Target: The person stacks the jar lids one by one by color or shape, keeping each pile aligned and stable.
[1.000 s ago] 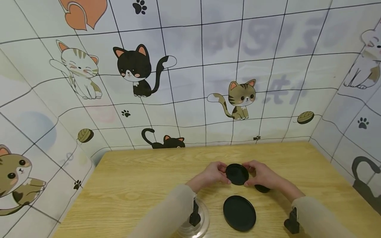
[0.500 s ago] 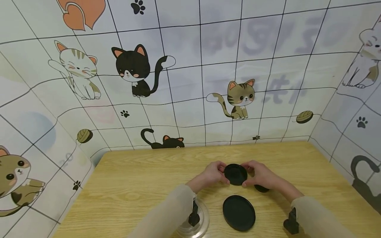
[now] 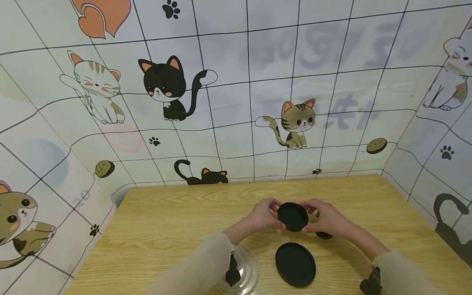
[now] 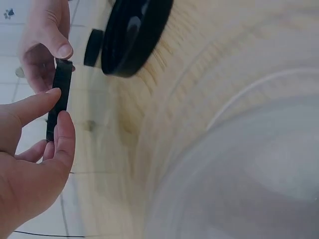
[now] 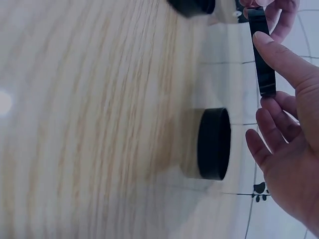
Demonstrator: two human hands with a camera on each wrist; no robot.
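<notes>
Both hands hold one round black lid (image 3: 293,217), raised off the table and tipped so its shallow inside faces the head camera. My left hand (image 3: 265,214) pinches its left rim, thumb on one face and fingertips at the edge, as the lid (image 4: 60,97) shows edge-on in the left wrist view. On the opposite rim, my right hand (image 3: 327,218) grips with thumb and fingers. A larger black lid (image 3: 296,264) lies nearer on the table. Partly hidden behind the right hand is a small black lid (image 3: 324,235); the right wrist view shows this small lid (image 5: 214,144) whole.
A clear round plastic container or lid (image 3: 248,272) sits at the near edge, partly covered by the left sleeve. The wooden table (image 3: 177,229) ends at a wall covering (image 3: 236,98) printed with cartoon cats. Black devices are strapped at both wrists.
The held lid tips slightly more toward the head camera. Both forearms have spread a little outward, the left to the left and the right to the right. The lids on the table stay put.
</notes>
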